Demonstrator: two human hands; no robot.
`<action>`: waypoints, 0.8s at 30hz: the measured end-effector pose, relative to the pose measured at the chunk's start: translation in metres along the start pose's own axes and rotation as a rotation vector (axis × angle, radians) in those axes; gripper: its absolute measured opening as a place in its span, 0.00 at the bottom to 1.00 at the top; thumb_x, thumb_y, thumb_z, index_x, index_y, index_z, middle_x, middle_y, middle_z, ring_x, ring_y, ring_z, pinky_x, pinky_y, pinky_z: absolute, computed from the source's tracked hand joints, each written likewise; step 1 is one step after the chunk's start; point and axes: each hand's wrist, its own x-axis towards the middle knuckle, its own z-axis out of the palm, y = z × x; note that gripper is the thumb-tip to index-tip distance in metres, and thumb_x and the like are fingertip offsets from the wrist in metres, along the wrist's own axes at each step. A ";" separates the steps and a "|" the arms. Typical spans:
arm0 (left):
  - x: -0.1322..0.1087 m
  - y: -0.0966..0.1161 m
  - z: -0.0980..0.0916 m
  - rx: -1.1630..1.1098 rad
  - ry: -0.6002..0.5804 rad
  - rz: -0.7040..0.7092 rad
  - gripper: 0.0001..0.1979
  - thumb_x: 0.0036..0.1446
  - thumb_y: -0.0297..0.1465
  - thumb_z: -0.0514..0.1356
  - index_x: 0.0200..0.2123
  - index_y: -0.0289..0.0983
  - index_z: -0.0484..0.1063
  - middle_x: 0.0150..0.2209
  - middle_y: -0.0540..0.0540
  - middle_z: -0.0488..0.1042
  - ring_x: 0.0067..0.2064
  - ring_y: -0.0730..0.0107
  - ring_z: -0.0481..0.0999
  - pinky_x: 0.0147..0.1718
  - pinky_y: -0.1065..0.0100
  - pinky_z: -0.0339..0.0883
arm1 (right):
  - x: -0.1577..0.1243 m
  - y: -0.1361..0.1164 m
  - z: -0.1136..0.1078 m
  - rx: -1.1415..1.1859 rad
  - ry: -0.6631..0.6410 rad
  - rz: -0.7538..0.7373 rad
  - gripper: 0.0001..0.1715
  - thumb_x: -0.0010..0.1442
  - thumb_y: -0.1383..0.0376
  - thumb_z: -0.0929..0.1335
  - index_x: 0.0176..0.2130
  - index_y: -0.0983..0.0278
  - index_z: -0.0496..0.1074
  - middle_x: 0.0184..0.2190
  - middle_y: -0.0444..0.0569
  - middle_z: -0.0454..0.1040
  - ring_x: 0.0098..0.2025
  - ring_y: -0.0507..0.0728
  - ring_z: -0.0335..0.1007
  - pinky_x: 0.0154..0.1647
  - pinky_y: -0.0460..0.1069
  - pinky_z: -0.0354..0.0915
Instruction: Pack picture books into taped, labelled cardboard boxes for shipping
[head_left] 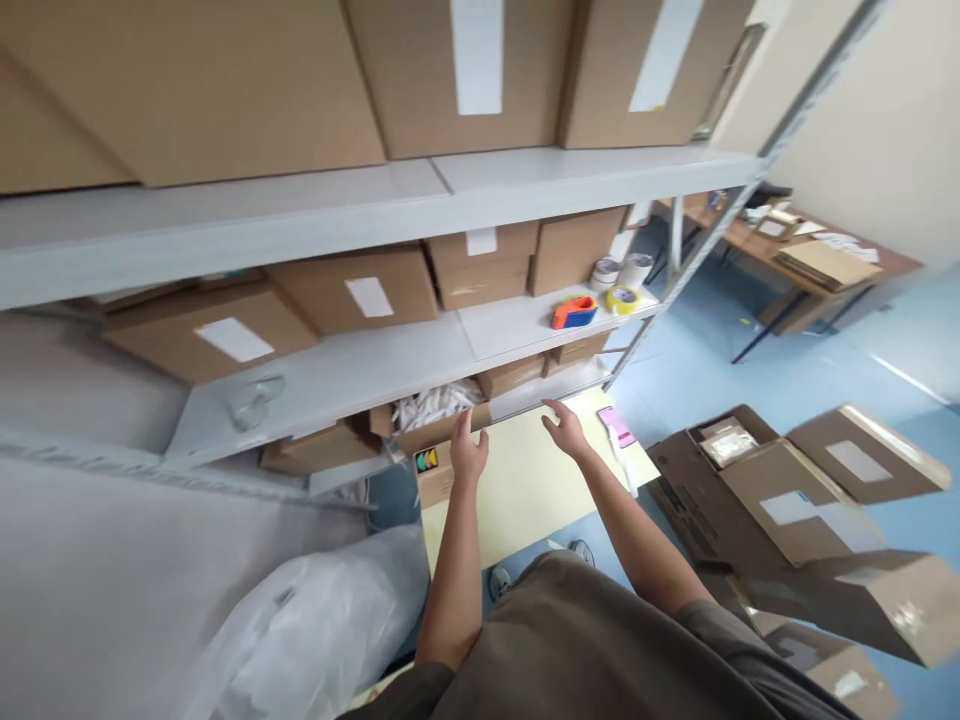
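My left hand point(469, 452) is held over the left part of a pale yellow table point(525, 480), fingers apart and nothing in it. Above the table's far right part is my right hand point(566, 430), also spread and bare. The palms face each other with a gap between them. A small cardboard box point(435, 478) with a coloured label stands at the table's left edge, beside my left hand. To the right of my right hand lie a pink phone point(616, 426) and a white strip-like item point(625, 465).
Grey shelves point(375, 360) ahead hold cardboard boxes, an orange-and-blue tape dispenser point(574, 312) and tape rolls point(622, 299). A large plastic bag point(322, 630) bulges at lower left. Cartons point(802, 500) stand at right; a brown desk point(892, 268) is behind.
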 end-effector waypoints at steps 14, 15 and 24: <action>0.063 0.126 0.164 0.022 -0.117 0.071 0.33 0.66 0.32 0.63 0.73 0.44 0.68 0.71 0.39 0.70 0.74 0.47 0.65 0.75 0.46 0.58 | 0.168 0.065 -0.172 -0.114 0.051 -0.158 0.36 0.63 0.64 0.69 0.69 0.60 0.73 0.70 0.56 0.71 0.73 0.67 0.66 0.77 0.63 0.60; 0.064 0.130 0.170 0.032 -0.103 0.062 0.32 0.66 0.32 0.63 0.73 0.45 0.68 0.71 0.40 0.70 0.74 0.48 0.65 0.75 0.47 0.59 | 0.192 0.063 -0.176 -0.133 0.029 -0.187 0.37 0.63 0.66 0.69 0.70 0.60 0.72 0.71 0.55 0.70 0.74 0.66 0.64 0.77 0.62 0.60; 0.069 0.152 0.171 0.090 0.024 0.037 0.30 0.67 0.33 0.61 0.72 0.46 0.69 0.71 0.41 0.70 0.73 0.50 0.67 0.75 0.47 0.58 | 0.333 0.033 -0.165 -0.631 -0.326 -0.268 0.34 0.57 0.73 0.73 0.63 0.65 0.76 0.59 0.63 0.81 0.63 0.71 0.76 0.65 0.60 0.70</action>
